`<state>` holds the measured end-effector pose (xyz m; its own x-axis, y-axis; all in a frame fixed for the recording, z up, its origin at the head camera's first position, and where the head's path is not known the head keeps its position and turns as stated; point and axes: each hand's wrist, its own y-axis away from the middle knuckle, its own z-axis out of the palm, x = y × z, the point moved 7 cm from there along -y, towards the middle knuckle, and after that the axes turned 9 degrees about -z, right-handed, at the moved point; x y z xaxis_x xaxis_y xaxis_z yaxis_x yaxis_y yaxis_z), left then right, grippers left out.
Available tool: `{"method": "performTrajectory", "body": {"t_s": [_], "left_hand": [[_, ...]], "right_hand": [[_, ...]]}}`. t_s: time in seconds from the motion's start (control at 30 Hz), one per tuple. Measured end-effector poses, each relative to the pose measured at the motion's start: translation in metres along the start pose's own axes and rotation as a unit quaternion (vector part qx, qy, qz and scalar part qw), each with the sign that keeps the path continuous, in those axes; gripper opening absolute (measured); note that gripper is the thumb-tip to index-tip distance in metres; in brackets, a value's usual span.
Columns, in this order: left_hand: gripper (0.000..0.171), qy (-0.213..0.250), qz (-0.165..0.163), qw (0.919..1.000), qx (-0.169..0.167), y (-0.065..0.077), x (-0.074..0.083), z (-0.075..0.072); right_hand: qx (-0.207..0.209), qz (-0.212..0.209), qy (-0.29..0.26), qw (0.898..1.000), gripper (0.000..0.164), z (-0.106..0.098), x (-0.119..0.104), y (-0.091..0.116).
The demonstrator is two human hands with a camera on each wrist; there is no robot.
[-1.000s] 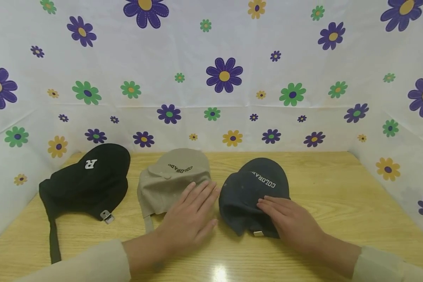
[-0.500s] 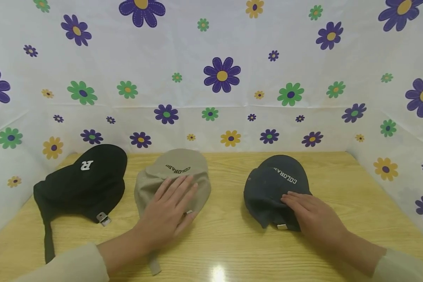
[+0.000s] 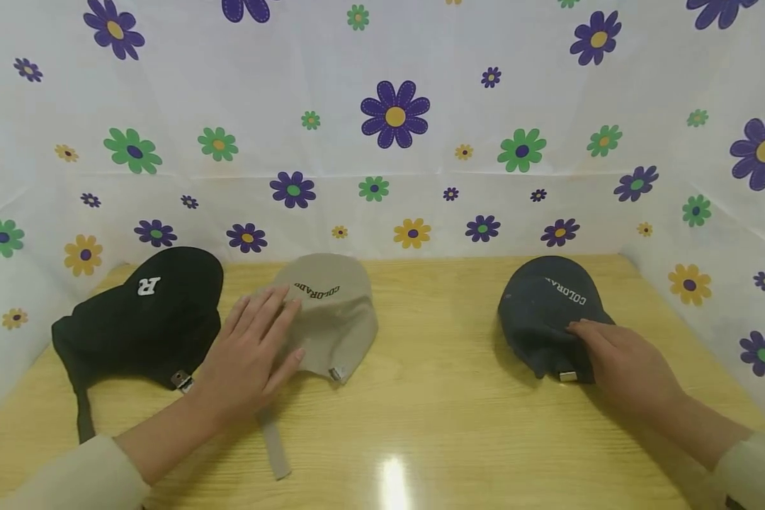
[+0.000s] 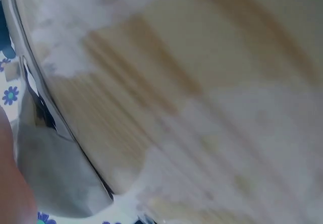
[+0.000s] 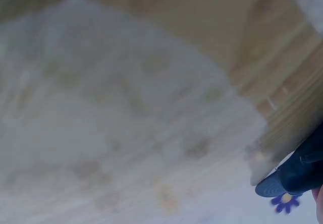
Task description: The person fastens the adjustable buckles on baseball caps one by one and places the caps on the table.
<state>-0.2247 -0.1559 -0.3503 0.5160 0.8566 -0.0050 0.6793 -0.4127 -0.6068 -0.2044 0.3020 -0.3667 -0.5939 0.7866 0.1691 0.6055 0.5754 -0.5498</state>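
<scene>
Three baseball caps lie in a row on a wooden table. Over the left side of the beige cap, lettered COLORADO, my left hand lies with its fingers straight and hides part of that cap. My right hand grips the right side of the navy cap, its thumb out of sight. The black cap with a white R sits at the far left, beside my left hand. In the right wrist view, the dark edge of the navy cap shows at the lower right.
A beige strap trails toward the front, and a black strap hangs from the black cap. Behind and at both sides of the wooden table stands a white flowered cloth.
My right hand has drawn the navy cap to the right, away from the beige one. My left hand has moved left across the beige cap, uncovering its right side.
</scene>
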Motion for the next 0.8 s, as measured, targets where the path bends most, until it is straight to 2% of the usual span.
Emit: {"method": "performTrajectory", "body": {"t_s": [0.1,0.27,0.37,0.5,0.63,0.8], "left_hand": [[0.066,0.008,-0.015,0.9998,-0.011,-0.001,-0.010,-0.001],[0.070,0.031,-0.097,0.9932,-0.057,0.003,-0.029,0.003],[0.072,0.032,-0.116,0.9899,-0.075,0.013,-0.035,0.006],[0.073,0.022,-0.100,0.9914,-0.080,0.023,-0.037,0.006],[0.075,0.009,-0.069,0.9943,-0.081,0.020,-0.041,0.004],[0.077,0.012,-0.034,0.9965,-0.075,0.015,-0.047,0.004]], "right_hand": [[-0.021,0.027,0.011,0.999,0.046,0.000,0.017,0.001],[-0.061,0.074,0.016,0.995,0.049,0.000,0.043,0.010],[-0.094,0.099,0.021,0.990,0.047,0.005,0.053,0.020],[-0.092,0.108,0.032,0.989,0.044,0.006,0.061,0.030],[-0.055,0.096,0.044,0.993,0.042,0.002,0.072,0.027],[-0.090,0.138,0.055,0.985,0.039,0.005,0.092,0.022]]}}
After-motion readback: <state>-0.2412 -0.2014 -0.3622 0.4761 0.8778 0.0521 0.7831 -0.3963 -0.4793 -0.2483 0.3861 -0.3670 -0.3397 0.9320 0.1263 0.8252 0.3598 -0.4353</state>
